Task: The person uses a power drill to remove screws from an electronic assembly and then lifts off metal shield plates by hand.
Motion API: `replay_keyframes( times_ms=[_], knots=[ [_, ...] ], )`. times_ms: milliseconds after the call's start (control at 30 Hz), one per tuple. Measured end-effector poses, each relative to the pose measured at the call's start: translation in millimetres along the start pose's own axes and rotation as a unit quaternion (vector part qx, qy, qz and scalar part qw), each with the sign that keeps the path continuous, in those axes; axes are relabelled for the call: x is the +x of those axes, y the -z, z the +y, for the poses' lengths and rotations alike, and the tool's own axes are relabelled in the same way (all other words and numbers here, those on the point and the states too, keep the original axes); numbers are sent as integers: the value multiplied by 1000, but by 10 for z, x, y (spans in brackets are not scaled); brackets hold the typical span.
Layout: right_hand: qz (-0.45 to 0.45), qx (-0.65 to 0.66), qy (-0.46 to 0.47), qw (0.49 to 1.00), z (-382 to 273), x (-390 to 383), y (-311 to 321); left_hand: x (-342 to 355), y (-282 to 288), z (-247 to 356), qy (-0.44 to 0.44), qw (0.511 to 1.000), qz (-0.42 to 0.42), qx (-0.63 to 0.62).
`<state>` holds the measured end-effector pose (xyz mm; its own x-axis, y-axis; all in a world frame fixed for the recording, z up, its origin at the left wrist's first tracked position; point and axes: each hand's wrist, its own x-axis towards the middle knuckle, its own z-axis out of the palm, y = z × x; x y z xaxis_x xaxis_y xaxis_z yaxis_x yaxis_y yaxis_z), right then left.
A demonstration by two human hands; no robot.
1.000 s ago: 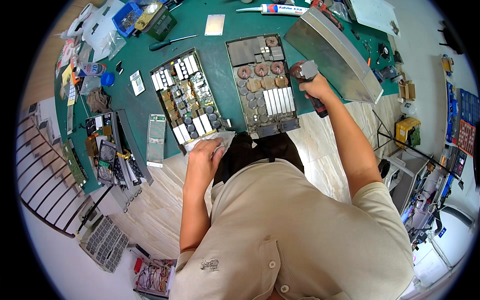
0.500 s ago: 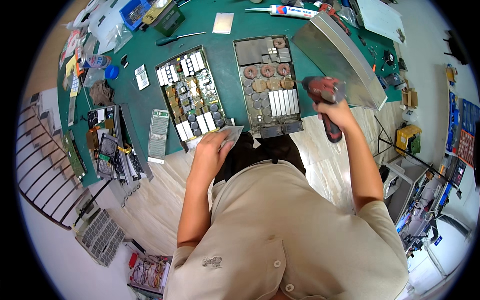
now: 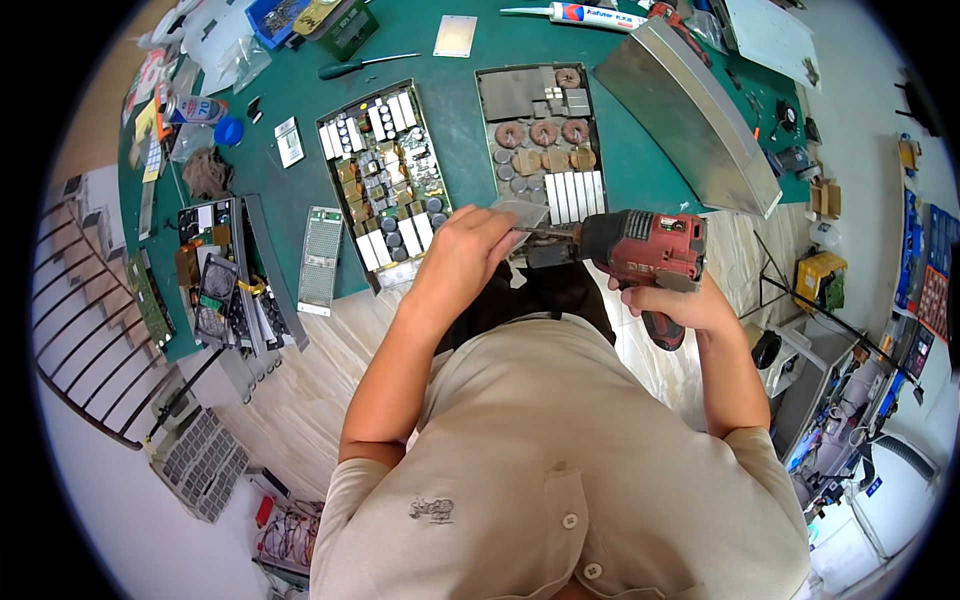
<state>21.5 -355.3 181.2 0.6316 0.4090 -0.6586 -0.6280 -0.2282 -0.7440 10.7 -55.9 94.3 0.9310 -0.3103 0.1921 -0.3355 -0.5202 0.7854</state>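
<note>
My right hand is wrapped round the grip of a red-and-black cordless drill, its long bit pointing left. My left hand is closed on a small translucent plastic bag, with its fingertips at the end of the bit. Whether a screw sits there is too small to tell. Behind the bag lies an open circuit unit with copper coils and white finned blocks. A second open circuit unit, crowded with white blocks and dark capacitors, is to the left of it.
A bent metal cover lies at the right of the green table. A screwdriver, a sealant tube and a green tub stand farther back. At left are a perforated plate and a stripped unit.
The drill has come down and left, its bit now reaching my left fingertips. My left hand has moved right and up with the bag, away from the left unit's near edge.
</note>
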Motion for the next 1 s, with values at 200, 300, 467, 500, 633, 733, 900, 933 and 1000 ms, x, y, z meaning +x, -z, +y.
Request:
replay_keyframes(
  times_ms=[200,300,467,500,633,733,900,933,1000],
  knots=[
    [61,-16,45,997,77,266,278,-304,81,-38,73,997,-2,16],
    [148,-86,43,984,300,789,552,-490,164,-23,97,995,-8,23],
    [200,-193,-21,960,537,1470,748,-760,312,19,156,987,-7,46],
    [210,-183,-27,960,608,1555,774,-789,335,4,165,985,-6,52],
    [218,-204,-49,953,731,1811,810,-896,374,-37,191,979,9,73],
    [216,-204,-42,954,785,1912,824,-928,389,-29,200,977,19,78],
    [209,-241,-56,946,790,1959,859,-953,371,-6,216,974,16,71],
    [206,-251,-62,944,765,1951,853,-957,367,-12,214,974,16,70],
    [210,-261,-60,940,713,1919,816,-955,369,-7,213,974,16,70]
  ],
)
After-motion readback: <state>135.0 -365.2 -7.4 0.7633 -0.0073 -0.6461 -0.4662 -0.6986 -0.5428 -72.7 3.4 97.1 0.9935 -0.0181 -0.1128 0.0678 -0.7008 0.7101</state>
